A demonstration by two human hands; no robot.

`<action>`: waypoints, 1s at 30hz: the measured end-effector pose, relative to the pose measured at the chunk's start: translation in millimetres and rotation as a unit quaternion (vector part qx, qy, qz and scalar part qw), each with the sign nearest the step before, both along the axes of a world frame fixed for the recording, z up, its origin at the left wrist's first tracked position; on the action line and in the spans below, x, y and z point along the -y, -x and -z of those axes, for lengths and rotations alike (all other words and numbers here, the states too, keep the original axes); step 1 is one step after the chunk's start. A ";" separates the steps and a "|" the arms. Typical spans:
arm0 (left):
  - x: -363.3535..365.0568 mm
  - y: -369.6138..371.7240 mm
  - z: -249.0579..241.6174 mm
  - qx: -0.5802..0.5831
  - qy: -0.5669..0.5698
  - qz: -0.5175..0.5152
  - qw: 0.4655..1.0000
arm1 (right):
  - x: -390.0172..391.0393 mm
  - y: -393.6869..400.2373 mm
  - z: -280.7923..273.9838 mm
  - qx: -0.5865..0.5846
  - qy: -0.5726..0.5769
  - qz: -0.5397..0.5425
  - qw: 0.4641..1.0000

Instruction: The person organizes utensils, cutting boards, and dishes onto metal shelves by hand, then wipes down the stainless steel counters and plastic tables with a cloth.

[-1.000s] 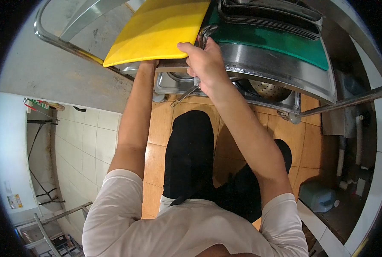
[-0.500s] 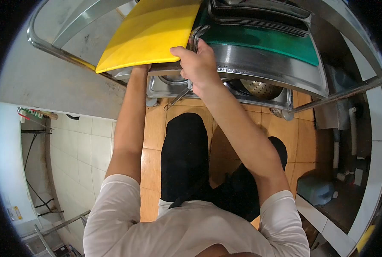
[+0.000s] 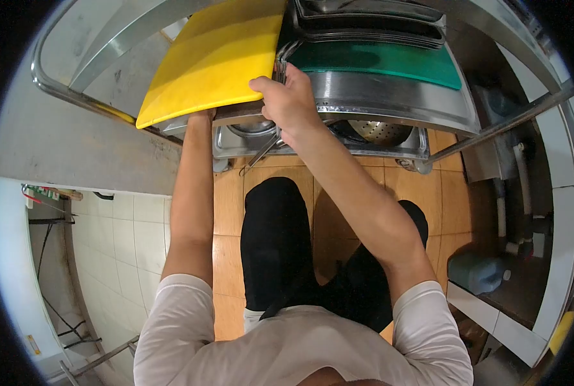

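A yellow cutting board (image 3: 203,61) lies at the upper left of a steel cart, its near edge tilted toward me. My left hand (image 3: 203,114) reaches beneath that board; its fingers are hidden there. At the board's right corner, my right hand (image 3: 290,103) is closed, with the thumb resting on the yellow surface. Metal tongs (image 3: 261,153) run through this hand, their thin arms sticking out below the fist and more metal showing above it. A green cutting board (image 3: 390,64) lies just right of my right hand.
Stacked dark metal trays (image 3: 370,29) rest on the green board. On the lower shelf (image 3: 229,147) sit a round metal pan and a perforated steel bowl (image 3: 380,132). Cart rails (image 3: 94,106) curve around both sides. A bluish plastic jug (image 3: 477,275) stands at right.
The view has turned slightly, so the cart and both boards appear shifted left. Both hands keep the same places at the yellow board.
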State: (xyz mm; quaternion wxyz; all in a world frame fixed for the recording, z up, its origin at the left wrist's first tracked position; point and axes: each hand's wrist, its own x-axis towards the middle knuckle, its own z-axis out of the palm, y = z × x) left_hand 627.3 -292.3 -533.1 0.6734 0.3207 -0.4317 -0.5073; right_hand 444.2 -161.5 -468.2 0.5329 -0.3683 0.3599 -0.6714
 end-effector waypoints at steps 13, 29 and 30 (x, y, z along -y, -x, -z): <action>-1.6 -8.2 10.1 -0.043 0.023 0.039 0.998 | -43.0 15.6 -31.3 0.057 -0.073 -0.067 0.993; -0.6 -2.3 11.4 -0.167 0.004 0.026 0.986 | -27.6 13.2 -44.2 0.018 -0.051 -0.054 0.997; -2.1 -4.1 11.8 -0.175 0.003 0.025 0.984 | -29.1 13.8 -43.5 0.024 -0.042 -0.066 0.997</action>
